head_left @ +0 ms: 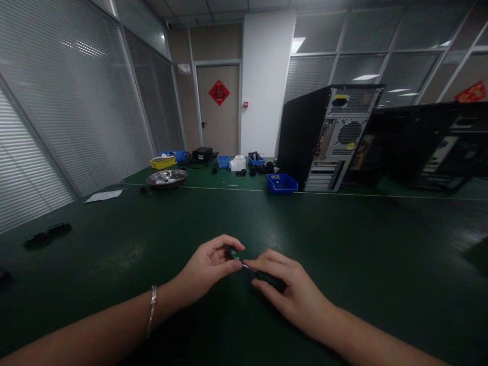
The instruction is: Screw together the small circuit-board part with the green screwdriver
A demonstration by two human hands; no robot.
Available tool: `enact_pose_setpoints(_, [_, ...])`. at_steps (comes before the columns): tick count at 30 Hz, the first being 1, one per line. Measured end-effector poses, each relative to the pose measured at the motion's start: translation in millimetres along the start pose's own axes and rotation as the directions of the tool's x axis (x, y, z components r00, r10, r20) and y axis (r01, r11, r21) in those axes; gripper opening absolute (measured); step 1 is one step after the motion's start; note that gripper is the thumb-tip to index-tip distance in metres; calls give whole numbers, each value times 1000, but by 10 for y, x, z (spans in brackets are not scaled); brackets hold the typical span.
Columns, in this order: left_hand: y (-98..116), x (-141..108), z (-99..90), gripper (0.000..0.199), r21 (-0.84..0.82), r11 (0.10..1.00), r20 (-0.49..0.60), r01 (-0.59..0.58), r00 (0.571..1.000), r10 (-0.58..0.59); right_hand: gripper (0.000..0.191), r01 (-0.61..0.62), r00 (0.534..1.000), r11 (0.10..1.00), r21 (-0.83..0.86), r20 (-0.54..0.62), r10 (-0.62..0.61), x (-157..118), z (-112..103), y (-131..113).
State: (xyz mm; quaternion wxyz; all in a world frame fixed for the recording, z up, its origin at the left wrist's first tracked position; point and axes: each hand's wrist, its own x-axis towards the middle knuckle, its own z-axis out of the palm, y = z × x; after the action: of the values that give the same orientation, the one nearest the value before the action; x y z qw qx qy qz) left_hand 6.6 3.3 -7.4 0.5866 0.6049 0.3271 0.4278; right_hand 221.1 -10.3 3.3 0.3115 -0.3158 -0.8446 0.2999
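Note:
Between the thumb and fingers of my left hand [213, 264] is a small green circuit board [235, 254], held just above the table. My right hand [292, 284] is closed round the black handle of a screwdriver [270, 279]. Its thin metal shaft points left, and the tip reaches the board's lower edge near my left thumb. Whether the tip presses on a part of the board is too small to make out. Both hands are close together over the green table [190, 218].
At the back stand a metal bowl [166, 178], a yellow tray [162, 162], a blue bin [281, 183] and a white device [238, 163]. Computer towers [324, 137] rise at the right. Dark parts [48, 235] and a white paper [103, 196] lie at the left.

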Motion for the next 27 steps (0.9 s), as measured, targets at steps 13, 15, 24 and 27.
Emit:
enact_pose_setpoints(13, [60, -7, 26, 26, 42, 999, -87, 17, 996, -14, 35, -12, 1000, 1000, -3, -29, 12, 1, -2, -1])
enact_pose_setpoints(15, [57, -4, 21, 32, 48, 999, -103, 19, 995, -14, 34, -6, 999, 1000, 0, -43, 6, 4, 1, -3])
enact_pose_setpoints(24, [43, 5, 53, 32, -168, 986, -94, 14, 995, -30, 34, 13, 997, 1000, 11, -74, -12, 3, 13, 9])
enact_pose_setpoints(27, [29, 9, 49, 34, -150, 988, -61, 40, 997, -50, 34, 15, 997, 1000, 10, -78, -14, 1, 11, 11])
